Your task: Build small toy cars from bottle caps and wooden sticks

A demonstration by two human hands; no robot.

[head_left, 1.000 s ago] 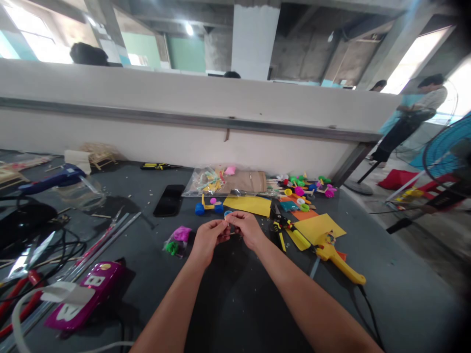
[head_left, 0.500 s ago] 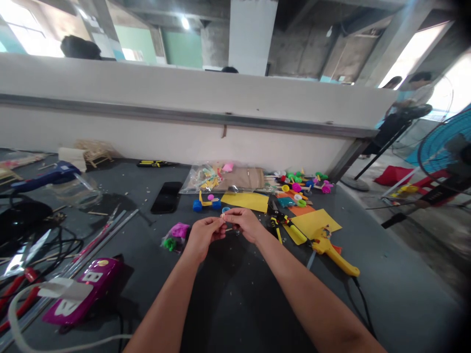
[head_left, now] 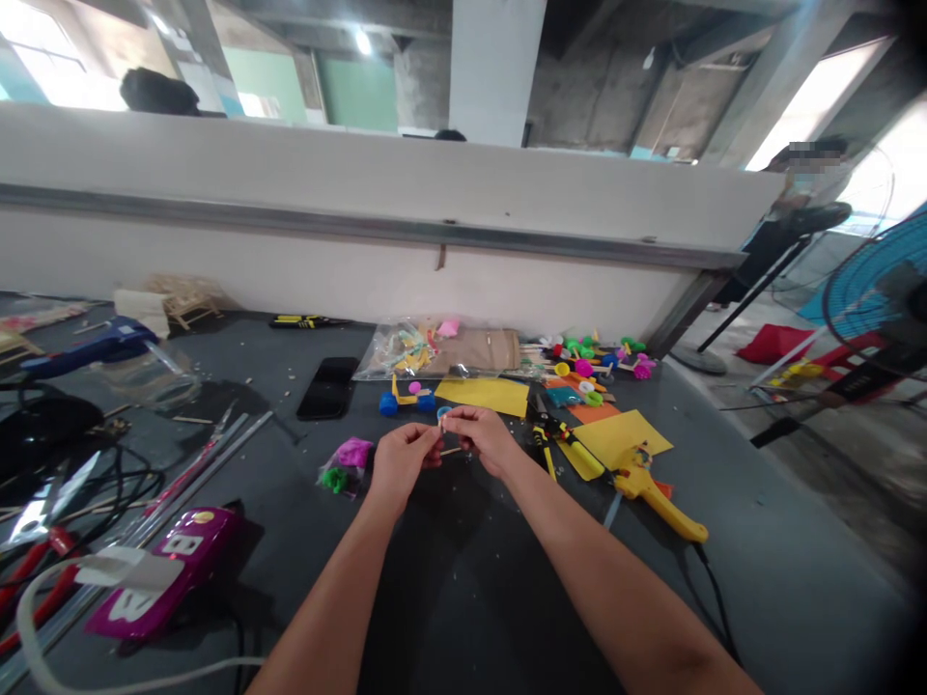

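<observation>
Over the middle of the dark tabletop my left hand and my right hand meet at the fingertips. Both are closed in a pinch around a small pale piece, too small to name and mostly covered by the fingers. A blue ring-like part shows right behind the fingertips; whether it is held or lies on the table I cannot tell. Just beyond is a small yellow model with blue wheels. Left of my left hand lies a clear bag with purple and green pieces.
A yellow glue gun with a cord, pliers and yellow sheets lie right. A phone, a purple power strip and a blue glue gun are left. Colourful parts lie along the white partition.
My left hand has shifted slightly and its fingers have turned a little at the pinch. My right hand stays almost in place. The objects on the table have not moved.
</observation>
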